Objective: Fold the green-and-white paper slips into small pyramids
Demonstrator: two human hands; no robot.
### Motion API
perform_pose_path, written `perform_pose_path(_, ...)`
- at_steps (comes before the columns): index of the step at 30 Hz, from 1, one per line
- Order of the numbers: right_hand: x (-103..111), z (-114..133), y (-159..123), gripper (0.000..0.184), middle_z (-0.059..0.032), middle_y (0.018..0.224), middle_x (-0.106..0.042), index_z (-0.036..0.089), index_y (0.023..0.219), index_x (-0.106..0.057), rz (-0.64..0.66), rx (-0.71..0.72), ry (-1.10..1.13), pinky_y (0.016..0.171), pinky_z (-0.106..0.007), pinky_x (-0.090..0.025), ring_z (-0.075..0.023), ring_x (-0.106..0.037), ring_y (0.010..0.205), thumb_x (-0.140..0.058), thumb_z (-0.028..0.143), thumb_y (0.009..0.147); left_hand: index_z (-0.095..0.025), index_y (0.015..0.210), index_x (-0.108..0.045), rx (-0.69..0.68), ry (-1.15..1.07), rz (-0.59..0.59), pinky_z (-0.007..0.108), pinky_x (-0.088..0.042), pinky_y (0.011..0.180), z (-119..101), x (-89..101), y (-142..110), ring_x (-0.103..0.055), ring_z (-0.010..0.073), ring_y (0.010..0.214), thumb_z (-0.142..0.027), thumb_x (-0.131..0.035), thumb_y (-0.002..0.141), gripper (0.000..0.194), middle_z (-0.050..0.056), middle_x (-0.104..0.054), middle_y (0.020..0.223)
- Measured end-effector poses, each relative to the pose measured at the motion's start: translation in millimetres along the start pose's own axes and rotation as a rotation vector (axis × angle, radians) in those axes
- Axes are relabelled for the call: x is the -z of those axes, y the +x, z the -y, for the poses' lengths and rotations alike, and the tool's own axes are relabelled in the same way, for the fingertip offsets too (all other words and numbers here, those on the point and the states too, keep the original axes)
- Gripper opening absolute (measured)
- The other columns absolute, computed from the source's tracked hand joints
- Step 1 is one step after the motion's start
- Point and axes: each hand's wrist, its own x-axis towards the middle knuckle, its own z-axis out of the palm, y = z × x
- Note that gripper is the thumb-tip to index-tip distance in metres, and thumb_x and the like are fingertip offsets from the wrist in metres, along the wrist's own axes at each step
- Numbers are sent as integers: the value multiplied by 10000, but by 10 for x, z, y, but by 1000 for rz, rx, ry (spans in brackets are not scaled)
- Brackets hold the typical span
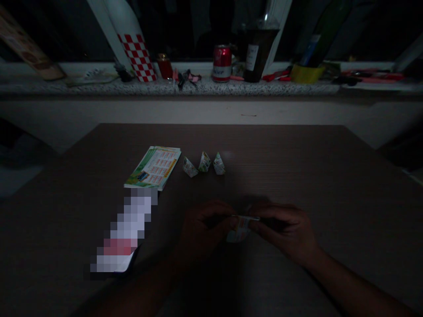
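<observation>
Stack of cards [152, 167], printed with calendar grids: laid flat on the brown table [297, 167]; used here as landmark. Paper slip [240, 231], partly folded: held between both hands above the table, nearer the viewer than the stack and to its right. Left hand [206, 226]: the slip's left side pinched narrowly between thumb and fingers. Right hand [287, 229]: the slip's right end pinched in a like narrow grip. Folded paper pieces [204, 162], three, pointed: set in a row just right of the stack. Phone [132, 229], lit, its screen obscured by pixelation: placed on the viewer's side of the stack. Window sill [198, 89], speckled: seen beyond the stack, with a checked bottle [137, 53], red can [222, 64], dark cup [259, 55] and yellow holder [307, 74] stood along it. Finer print on the slip: too dim to be read.
</observation>
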Motion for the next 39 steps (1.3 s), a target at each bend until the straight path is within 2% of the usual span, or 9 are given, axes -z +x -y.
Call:
perform_pose_path(17, 7, -29, 22, 195, -54, 766, -725, 193, 898, -737, 26, 52, 73, 690, -376, -539, -199, -670, 730, -684, 50, 777, -173, 780, -722, -32, -11, 5, 221, -490, 656, -11, -1, -6, -629, 137, 743, -207, -681, 797, 56, 24, -671, 800)
perform_pose_path(32, 14, -7, 19, 176, -29, 755, -750, 227, 848, -744, 34, 78, 82, 724, -375, -551, -190, -688, 716, -685, 74, 786, -182, 797, -735, -146, 22, 1, 264, -496, 697, 18, 8, -3, -635, 156, 774, -166, -689, 792, 49, 44, -682, 817)
perform_pose_path(39, 6, 20, 50, 170, -58, 817, -750, 211, 914, -738, 25, 73, 49, 696, -366, -560, -204, -688, 765, -686, 107, 790, -194, 807, -731, -118, -14, -34, 234, -493, 683, 5, 38, -7, -632, 137, 768, -167, -680, 802, 58, 20, -682, 824)
